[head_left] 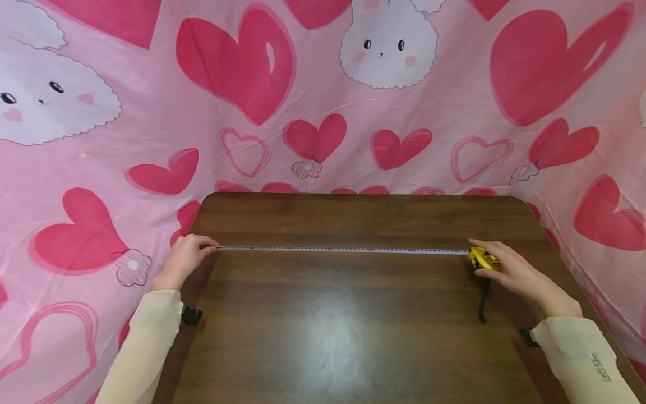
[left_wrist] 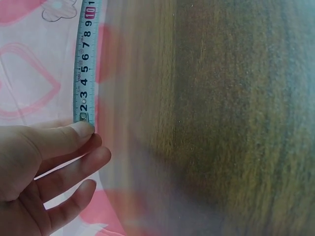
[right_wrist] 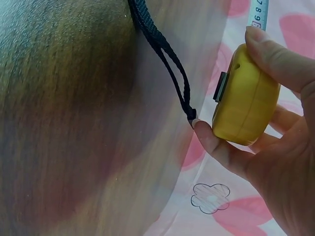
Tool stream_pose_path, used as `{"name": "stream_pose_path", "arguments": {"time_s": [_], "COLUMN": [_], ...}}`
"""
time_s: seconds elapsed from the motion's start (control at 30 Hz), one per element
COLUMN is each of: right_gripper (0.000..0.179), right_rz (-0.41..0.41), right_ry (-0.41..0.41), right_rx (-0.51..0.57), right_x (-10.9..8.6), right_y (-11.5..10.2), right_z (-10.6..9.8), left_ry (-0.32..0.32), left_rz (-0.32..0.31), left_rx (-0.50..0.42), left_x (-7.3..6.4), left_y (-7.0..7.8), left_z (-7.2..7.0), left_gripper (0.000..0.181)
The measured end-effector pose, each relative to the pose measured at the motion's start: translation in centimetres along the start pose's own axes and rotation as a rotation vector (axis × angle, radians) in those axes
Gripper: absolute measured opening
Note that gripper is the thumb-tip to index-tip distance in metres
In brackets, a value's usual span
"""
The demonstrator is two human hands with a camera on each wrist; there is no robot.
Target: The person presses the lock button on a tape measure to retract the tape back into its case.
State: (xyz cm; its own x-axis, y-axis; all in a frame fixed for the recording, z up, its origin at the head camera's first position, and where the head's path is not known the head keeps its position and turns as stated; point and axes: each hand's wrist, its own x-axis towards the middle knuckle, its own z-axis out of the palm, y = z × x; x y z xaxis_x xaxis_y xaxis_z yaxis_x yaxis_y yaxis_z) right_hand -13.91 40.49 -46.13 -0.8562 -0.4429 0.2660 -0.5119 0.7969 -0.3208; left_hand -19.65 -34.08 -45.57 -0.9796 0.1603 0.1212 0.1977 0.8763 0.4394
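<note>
A tape measure's white blade (head_left: 348, 250) stretches straight across the far half of the table between both hands. At its free end my left hand (head_left: 187, 255) pinches the tip between thumb and fingers. The left wrist view shows printed numbers on the blade (left_wrist: 85, 69) rising from the pinched end, with a red 10 near the top. My right hand (head_left: 515, 272) holds the yellow tape measure case (head_left: 484, 259), thumb near the blade's mouth and fingers round the body. From the case (right_wrist: 248, 96) a black wrist strap (right_wrist: 165, 51) hangs down.
The brown wood-grain table (head_left: 328, 320) has rounded far corners. A pink cloth (head_left: 323, 101) printed with hearts and rabbits surrounds it at the back and sides. Each wrist carries a small black camera mount (head_left: 192, 315).
</note>
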Motion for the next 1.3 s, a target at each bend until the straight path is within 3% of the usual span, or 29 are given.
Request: {"name": "stream_pose_path", "arguments": {"time_s": [0.2,1.0,1.3], "right_gripper": [0.063,0.064,0.069], "right_rz": [-0.011,-0.016,0.016], "right_ry": [0.030,0.038,0.007], "right_rx": [-0.019,0.004,0.032], "right_x": [-0.11,0.00,0.45], "right_y": [0.03,-0.27,-0.59], "right_z": [0.10,0.36,0.03], "left_ry": [-0.006,0.013,-0.009], "left_rz": [-0.008,0.033,0.007], "left_rx": [0.005,0.007,0.000], "left_x": [0.04,-0.03,0.08], "left_y": [0.22,0.28,0.36], "left_z": [-0.09,0.67,0.60], "left_gripper": [0.013,0.010,0.013]}}
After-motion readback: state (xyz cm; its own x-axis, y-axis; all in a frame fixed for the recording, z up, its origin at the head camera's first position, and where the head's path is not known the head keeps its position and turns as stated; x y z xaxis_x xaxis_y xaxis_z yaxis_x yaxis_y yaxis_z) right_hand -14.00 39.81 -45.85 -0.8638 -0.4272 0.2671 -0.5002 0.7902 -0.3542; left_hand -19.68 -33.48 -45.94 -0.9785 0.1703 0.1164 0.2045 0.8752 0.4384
